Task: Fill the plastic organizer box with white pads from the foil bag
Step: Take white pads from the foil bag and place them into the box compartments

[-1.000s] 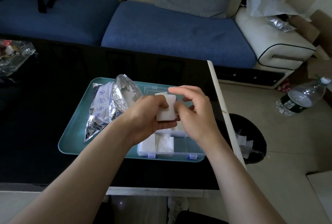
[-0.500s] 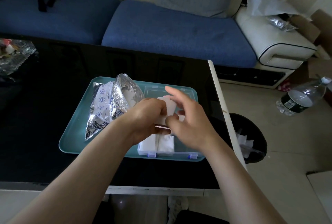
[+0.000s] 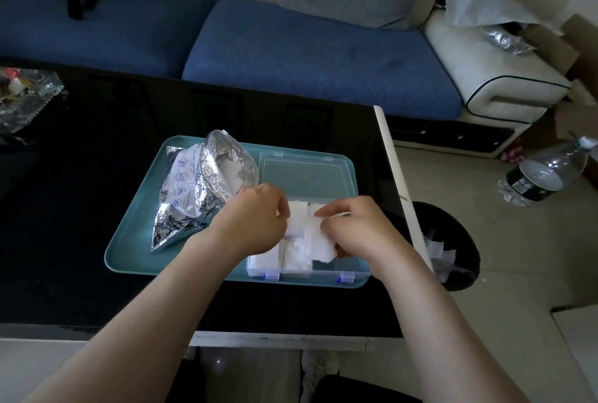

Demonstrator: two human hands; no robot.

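Black glossy counter carries a teal tray. Plastic organizer box sits in the tray's 3 o'clock half, lid laid open toward 12. White pads fill its near compartments. Right hand pinches a loose white pad over the box. Left hand, fingers curled, meets the pads at their 9 o'clock edge; cannot tell if it grips. Foil bag lies at 9 o'clock of the box, mouth open, just beside the left hand. Waste bin stands on the floor at 3 o'clock, water bottle at 2, blue sofa at 12.
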